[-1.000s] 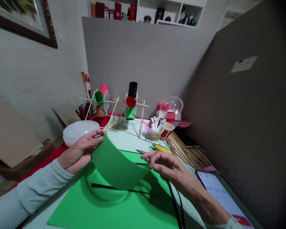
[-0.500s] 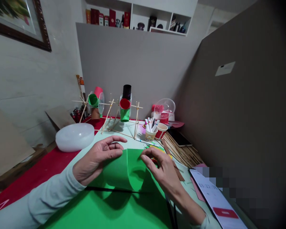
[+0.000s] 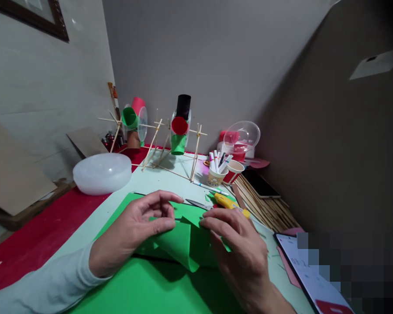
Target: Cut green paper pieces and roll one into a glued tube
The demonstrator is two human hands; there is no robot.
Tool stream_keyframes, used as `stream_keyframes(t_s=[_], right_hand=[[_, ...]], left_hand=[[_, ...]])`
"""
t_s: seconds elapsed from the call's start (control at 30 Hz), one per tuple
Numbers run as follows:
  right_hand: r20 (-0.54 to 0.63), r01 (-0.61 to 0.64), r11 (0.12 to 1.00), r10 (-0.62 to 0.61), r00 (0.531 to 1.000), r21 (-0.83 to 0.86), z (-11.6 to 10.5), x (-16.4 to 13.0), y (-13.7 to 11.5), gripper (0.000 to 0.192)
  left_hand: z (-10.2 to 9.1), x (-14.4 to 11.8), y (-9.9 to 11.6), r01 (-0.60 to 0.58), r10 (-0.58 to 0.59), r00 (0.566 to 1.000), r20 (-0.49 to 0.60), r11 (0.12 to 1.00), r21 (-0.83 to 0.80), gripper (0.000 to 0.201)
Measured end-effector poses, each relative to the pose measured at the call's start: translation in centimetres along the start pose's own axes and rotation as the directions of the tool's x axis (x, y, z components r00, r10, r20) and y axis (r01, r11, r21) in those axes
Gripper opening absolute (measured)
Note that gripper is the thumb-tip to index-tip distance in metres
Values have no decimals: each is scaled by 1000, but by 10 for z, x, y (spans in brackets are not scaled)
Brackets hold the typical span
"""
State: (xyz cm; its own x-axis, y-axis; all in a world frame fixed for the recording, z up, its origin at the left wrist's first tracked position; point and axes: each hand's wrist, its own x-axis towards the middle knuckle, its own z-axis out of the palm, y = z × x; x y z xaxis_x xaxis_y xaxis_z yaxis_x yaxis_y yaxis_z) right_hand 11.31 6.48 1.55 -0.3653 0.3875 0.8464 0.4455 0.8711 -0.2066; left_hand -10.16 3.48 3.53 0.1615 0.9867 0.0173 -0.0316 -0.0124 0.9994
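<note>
Hands, 2: left hand (image 3: 136,226) and right hand (image 3: 240,248), each grip pinching 1 green paper roll (image 3: 180,244).

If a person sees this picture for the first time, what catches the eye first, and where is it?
The eye lands on the bright green paper piece at the centre front, curled between the left hand and the right hand, above a larger green sheet. Behind, a stick frame carries red and green paper cups. A white dome lid sits at the left.
</note>
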Motion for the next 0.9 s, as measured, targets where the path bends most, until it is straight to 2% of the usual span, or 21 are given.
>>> stream_keyframes(t_s=[0.23,0.37,0.5,0.67,0.77,0.83,0.9], right_hand=[[-2,20,995,-20,1000,-99,-1,-13,6,35],[-10,-64,994,63,998,-88,2,-19,2,38],[-10,-83,995,83,997,-50,1,-20,-2,43],[105,-25,994,14,994,103,-6,-14,-9,49],[154,-87,977,57,986,193,-8,-12,-16,47],[160,-157,963,124,979,219,-8,-11,-20,44],[149,-176,957,144,978,232,-5,-11,-21,40]], left_hand=[[3,0,-10,-26,25,997,-72,999,-19,37],[6,0,-13,-40,41,992,-120,999,6,40],[6,1,-14,5,-14,992,-126,997,-72,49],[8,2,-12,34,-44,993,-110,995,-89,52],[10,2,-11,10,-20,996,-91,994,-109,48],[11,2,-9,3,-13,996,-91,994,-114,47],[13,1,-8,-16,5,994,-111,995,-99,45]])
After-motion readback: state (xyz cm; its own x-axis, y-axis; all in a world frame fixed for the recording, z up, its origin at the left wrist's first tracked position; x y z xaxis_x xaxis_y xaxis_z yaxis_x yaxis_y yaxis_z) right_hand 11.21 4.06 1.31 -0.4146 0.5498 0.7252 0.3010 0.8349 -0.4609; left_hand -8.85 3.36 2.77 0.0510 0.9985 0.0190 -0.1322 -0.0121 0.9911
